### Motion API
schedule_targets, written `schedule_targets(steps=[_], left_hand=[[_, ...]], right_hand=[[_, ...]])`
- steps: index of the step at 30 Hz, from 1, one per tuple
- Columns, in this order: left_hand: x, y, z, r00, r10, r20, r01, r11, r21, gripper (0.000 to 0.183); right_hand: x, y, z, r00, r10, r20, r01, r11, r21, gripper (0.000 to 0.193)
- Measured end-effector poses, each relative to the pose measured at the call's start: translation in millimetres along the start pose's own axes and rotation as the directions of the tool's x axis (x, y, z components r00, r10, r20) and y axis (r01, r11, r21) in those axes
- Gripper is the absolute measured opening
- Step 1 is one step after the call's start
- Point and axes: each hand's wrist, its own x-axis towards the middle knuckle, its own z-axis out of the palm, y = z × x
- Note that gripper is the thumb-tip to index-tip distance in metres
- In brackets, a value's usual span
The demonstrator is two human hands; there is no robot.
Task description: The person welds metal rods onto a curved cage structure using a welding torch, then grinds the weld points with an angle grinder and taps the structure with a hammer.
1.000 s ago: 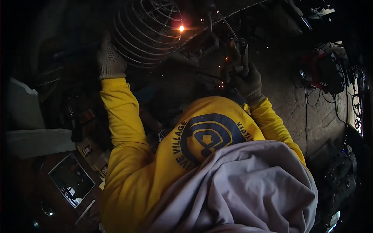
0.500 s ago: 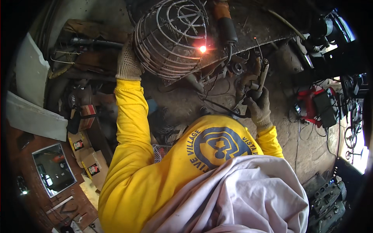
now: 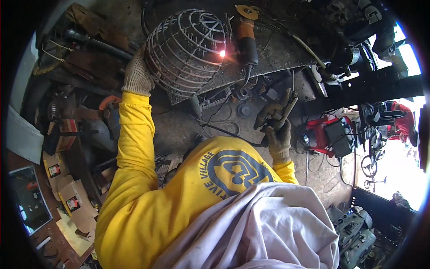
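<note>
A dome-shaped cage of welded metal rods (image 3: 186, 50) rests on the dark metal workbench (image 3: 280, 57). One spot on its right rim glows red-hot. My left hand (image 3: 139, 75), in a knit glove, grips the cage's left edge; its fingertips are partly hidden there. Lower and to the right, my gloved right hand (image 3: 279, 140) is closed round the handle of a welding electrode holder (image 3: 287, 109). A thin electrode (image 3: 293, 80) sticks up from the holder, apart from the cage. A dark cable runs from the right hand toward the left.
An angle grinder (image 3: 247, 42) with a yellow disc lies on the bench just right of the cage. A red and black machine (image 3: 329, 134) stands on the floor at the right. Opened cardboard boxes (image 3: 76, 199) lie at lower left. Greenish machinery (image 3: 358, 235) sits at lower right.
The view has shifted, so most things appear further left. The glow on the rim looks smaller, and more of the grinder shows. Both hands keep their holds.
</note>
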Motion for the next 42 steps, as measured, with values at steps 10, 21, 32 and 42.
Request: schedule_targets(steps=[10, 21, 32, 42], left_hand=[[11, 2, -16, 0.979, 0.131, -0.156, -0.102, 0.978, 0.185, 0.033], [50, -3, -42, 0.909, 0.386, 0.158, -0.334, 0.444, 0.831, 0.039], [82, 18, -37, 0.513, 0.208, 0.833, -0.74, -0.384, 0.552, 0.054], [66, 15, -19, 0.765, 0.2, 0.612, -0.506, -0.4, 0.764, 0.046]], right_hand=[[0, -4, 14, 0.997, 0.018, -0.069, -0.018, 1.0, -0.001, 0.054], [-12, -15, 26, 0.994, 0.076, -0.081, -0.081, 0.995, -0.06, 0.054], [-6, -19, 39, 0.99, 0.097, -0.106, -0.101, 0.994, -0.029, 0.055], [1, -26, 50, 0.993, 0.088, -0.072, -0.092, 0.994, -0.051, 0.053]])
